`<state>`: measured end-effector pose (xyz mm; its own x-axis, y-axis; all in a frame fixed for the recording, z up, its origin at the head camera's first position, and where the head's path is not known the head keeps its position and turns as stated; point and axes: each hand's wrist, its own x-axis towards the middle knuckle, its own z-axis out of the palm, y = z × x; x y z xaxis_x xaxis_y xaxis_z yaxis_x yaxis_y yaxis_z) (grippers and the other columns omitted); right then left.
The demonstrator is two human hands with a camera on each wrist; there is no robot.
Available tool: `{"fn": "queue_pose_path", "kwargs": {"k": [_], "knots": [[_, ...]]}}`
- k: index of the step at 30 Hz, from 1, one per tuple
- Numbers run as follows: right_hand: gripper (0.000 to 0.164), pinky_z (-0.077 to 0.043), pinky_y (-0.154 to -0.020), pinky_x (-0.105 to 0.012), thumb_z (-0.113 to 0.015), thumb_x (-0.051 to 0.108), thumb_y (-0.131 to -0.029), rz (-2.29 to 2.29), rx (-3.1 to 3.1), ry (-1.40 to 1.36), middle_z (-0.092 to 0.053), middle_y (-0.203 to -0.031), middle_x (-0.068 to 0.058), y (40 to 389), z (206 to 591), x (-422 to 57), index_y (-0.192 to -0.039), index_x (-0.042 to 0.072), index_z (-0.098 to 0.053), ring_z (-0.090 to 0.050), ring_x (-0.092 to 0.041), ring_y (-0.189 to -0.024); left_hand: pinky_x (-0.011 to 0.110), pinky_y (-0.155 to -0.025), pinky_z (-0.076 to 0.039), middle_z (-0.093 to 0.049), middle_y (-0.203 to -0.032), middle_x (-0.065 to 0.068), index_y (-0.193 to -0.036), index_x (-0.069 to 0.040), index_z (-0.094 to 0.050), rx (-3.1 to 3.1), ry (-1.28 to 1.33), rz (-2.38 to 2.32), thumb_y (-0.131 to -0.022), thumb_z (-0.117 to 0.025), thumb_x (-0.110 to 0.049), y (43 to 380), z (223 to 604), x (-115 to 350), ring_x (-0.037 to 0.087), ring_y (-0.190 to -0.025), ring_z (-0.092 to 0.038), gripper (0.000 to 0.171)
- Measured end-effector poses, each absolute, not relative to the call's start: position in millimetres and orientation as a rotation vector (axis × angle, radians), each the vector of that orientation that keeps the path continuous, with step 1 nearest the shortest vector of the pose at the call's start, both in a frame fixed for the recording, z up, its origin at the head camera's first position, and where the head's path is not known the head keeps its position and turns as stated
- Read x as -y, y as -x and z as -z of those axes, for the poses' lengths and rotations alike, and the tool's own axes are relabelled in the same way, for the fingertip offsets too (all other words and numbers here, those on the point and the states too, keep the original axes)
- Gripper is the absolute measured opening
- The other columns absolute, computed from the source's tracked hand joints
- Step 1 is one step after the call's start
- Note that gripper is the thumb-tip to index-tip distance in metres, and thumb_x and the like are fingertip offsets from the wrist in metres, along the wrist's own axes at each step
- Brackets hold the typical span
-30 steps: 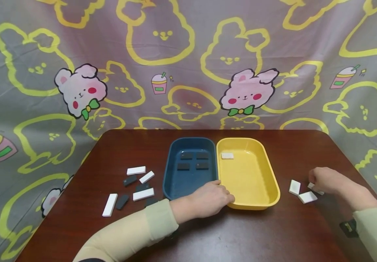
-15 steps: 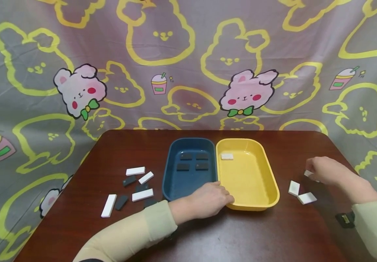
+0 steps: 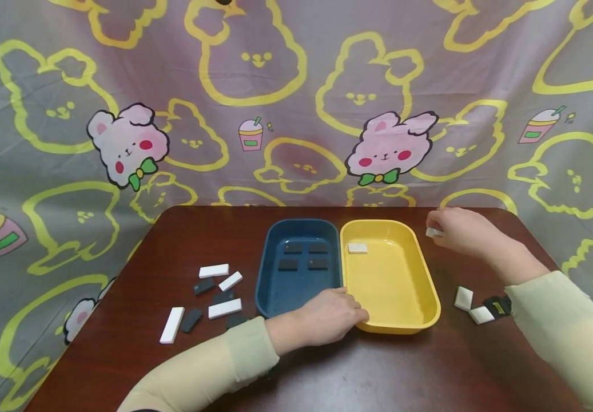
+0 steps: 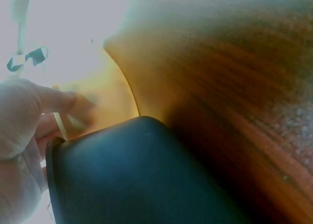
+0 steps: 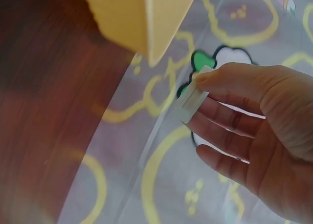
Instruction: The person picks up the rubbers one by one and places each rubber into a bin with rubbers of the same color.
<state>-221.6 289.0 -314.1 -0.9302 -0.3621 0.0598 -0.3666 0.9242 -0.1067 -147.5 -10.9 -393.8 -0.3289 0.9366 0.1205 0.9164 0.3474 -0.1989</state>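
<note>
My right hand (image 3: 463, 232) pinches a small white rectangular tile (image 5: 194, 99) between thumb and fingers, raised to the right of the yellow tray (image 3: 432, 286). The right wrist view shows a thin line along the tile's face. My left hand (image 3: 322, 316) grips the near rim of the yellow tray beside the blue tray (image 3: 260, 274), its thumb over the rim in the left wrist view. One white tile (image 3: 357, 248) lies at the far left inside the yellow tray. Several dark tiles (image 3: 318, 264) lie in two rows inside the blue tray.
Two white tiles (image 3: 463, 298) lie right of the yellow tray, near a dark object (image 3: 498, 307) by the right sleeve. Left of the blue tray are scattered white blocks (image 3: 172, 325) and dark blocks (image 3: 191, 320). A patterned curtain (image 3: 296, 103) hangs behind the table (image 3: 188, 240).
My right hand has picked up a white tile from the right side of the table and moved it up and left towards the yellow tray's far right. My left hand stays put.
</note>
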Motion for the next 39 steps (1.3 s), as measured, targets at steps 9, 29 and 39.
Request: {"fn": "queue_pose_path", "kwargs": {"k": [9,29,39], "knots": [[0.014,-0.048,-0.062,-0.038,-0.073,0.001,-0.078,-0.077,3.005,-0.759,-0.054,-0.073,0.0,239,322,-252,-0.083,0.008,-0.062,-0.05,-0.019,-0.064,0.034,-0.097,-0.044,-0.068,-0.088,-0.012,-0.1,-0.024,-0.072,2.382,1.675,-0.153,-0.092,-0.059,-0.01,148,393,10,0.005,-0.087,-0.063,0.021],[0.021,-0.037,-0.059,-0.033,-0.064,0.0,-0.084,-0.068,3.039,-0.916,-0.041,-0.063,0.001,264,365,-224,-0.071,0.011,-0.051,-0.04,-0.017,-0.059,0.034,-0.097,-0.044,-0.068,-0.088,-0.013,-0.1,-0.024,-0.071,2.396,1.663,-0.16,-0.092,-0.06,-0.01,147,394,13,0.004,-0.089,-0.062,0.019],[0.022,-0.044,-0.064,-0.039,-0.064,0.001,-0.084,0.122,3.019,-0.952,-0.047,-0.067,-0.001,275,381,-221,-0.071,0.01,-0.048,-0.045,-0.02,-0.064,0.033,-0.096,-0.044,-0.068,-0.087,-0.012,-0.1,-0.024,-0.072,2.398,1.666,-0.163,-0.091,-0.061,-0.011,148,395,11,0.004,-0.088,-0.062,0.019]]}}
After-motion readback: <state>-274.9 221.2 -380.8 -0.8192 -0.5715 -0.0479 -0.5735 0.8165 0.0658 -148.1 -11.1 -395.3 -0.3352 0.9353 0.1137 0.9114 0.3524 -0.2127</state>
